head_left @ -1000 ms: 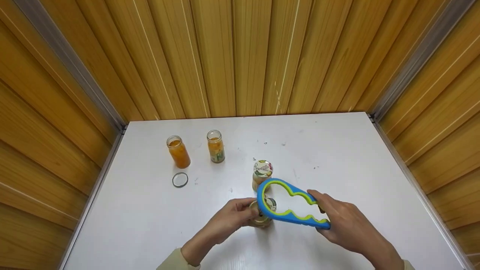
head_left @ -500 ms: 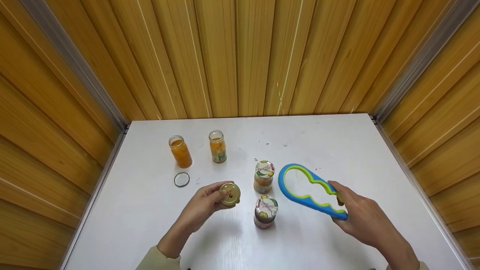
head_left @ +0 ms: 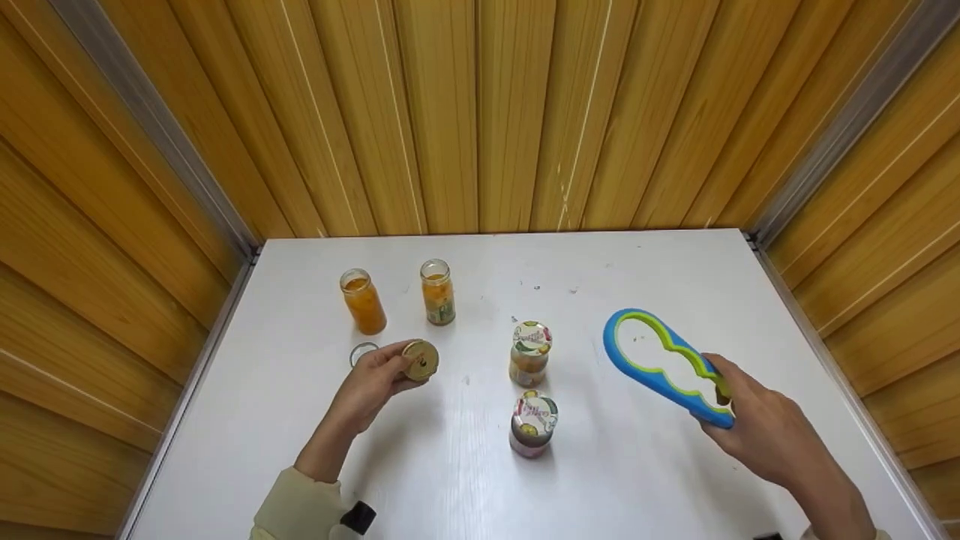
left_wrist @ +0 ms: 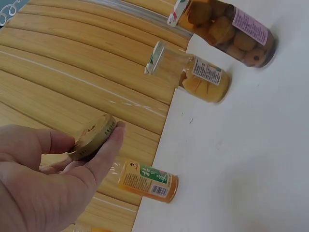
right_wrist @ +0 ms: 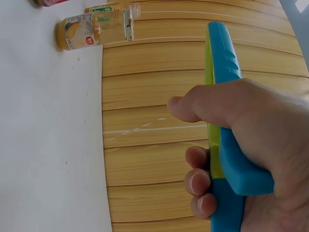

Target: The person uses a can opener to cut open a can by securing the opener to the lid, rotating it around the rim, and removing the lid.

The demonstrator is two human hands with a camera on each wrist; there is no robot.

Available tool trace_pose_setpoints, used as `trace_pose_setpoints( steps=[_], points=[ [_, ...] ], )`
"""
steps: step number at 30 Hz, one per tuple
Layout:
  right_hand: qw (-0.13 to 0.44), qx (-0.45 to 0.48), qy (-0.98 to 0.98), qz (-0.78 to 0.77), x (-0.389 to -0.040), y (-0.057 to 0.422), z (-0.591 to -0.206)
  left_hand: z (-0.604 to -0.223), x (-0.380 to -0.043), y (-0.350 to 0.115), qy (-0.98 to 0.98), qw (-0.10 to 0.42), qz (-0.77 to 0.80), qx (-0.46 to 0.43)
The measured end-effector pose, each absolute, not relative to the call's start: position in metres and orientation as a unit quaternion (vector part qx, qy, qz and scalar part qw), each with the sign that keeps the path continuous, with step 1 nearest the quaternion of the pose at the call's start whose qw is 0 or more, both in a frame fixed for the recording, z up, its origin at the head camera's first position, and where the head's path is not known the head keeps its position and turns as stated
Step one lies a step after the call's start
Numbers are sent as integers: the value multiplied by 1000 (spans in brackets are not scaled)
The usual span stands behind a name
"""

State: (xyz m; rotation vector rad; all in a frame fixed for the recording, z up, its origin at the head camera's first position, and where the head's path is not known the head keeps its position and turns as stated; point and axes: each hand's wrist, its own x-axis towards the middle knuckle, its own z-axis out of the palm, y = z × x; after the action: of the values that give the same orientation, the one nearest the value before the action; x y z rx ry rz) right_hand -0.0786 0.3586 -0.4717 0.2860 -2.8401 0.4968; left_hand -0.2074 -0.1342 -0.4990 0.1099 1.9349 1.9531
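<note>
The left hand (head_left: 366, 395) partly hides itself in the head view: its fingers pass out of sight behind a gold-coloured metal jar lid (head_left: 424, 361), and the marking on the lid is too small to read. A second jar lid (head_left: 363, 351), on the white table (head_left: 450, 487), is partly covered by that hand, and what the small black object (head_left: 358, 517) beside the left sleeve (head_left: 296, 499) is cannot be told. In the right-wrist view the blue-and-green jar opener (head_left: 660, 382) is seen nearly edge-on, with its lower end cut off. The left forearm slants inward from the bottom edge, with the hand raised over the table near the jars at the back; the right hand (head_left: 772, 435) reaches in from the lower right corner. The left thumb and fingers pinch the gold lid, its face tilted up. The right hand grasps the opener's handle end, thumb stretched across and three fingertips curled against the grip, the loop pointing away to the left. Between the hands, two lidded glass jars stand upright, one with pale yellow contents (head_left: 529, 364) and, nearer the person, one with dark round contents (head_left: 529, 441). Farther back are an uncapped jar of orange contents (head_left: 366, 309) and an uncapped green-labelled jar (head_left: 439, 296); wood-patterned panels (head_left: 495, 112) rise behind.
</note>
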Motion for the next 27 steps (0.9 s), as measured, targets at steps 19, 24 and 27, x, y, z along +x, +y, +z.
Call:
trace_pose_setpoints(
  steps=[19,24,27],
  points=[
    [80,50,-978,185,-88,399,-477,-524,-236,-104,909,-16,404,102],
    [60,34,-980,189,-88,403,-481,-542,-239,-91,931,-69,326,147],
    [71,39,-979,187,-87,405,-485,-557,-241,-85,943,-119,245,191]
  ],
)
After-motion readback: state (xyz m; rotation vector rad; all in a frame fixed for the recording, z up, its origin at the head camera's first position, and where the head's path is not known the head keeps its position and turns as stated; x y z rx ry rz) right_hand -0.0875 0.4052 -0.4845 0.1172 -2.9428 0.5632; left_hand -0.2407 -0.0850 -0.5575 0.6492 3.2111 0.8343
